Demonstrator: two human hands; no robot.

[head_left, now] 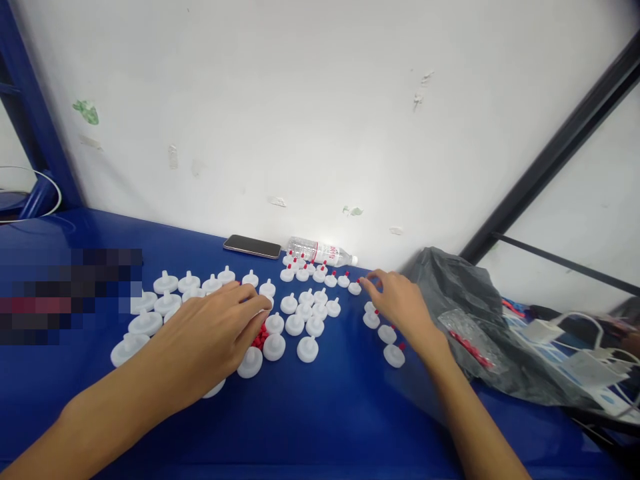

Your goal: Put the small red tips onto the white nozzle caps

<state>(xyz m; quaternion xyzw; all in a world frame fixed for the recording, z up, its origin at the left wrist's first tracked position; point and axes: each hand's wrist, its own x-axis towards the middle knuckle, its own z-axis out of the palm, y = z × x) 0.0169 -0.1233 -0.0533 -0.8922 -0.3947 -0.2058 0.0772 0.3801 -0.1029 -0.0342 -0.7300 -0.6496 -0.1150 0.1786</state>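
Many white round plastic pieces with upright stems (307, 349) stand on the blue table (320, 413). My left hand (217, 327) is over the left group, its fingers bent down beside a pile of small red caps (261, 337); its fingertips are hidden. My right hand (393, 297) pinches the red tip of a red-capped white piece (355, 288) at the back right. Other red-capped pieces (331, 280) stand behind and left of it, and several (394, 356) stand below the right hand.
A phone (253, 246) and a clear bottle (323, 252) lie along the wall. At right are a dark plastic bag (445, 280), a clear packet of red pieces (473, 347), and white plugs with cables (543, 331).
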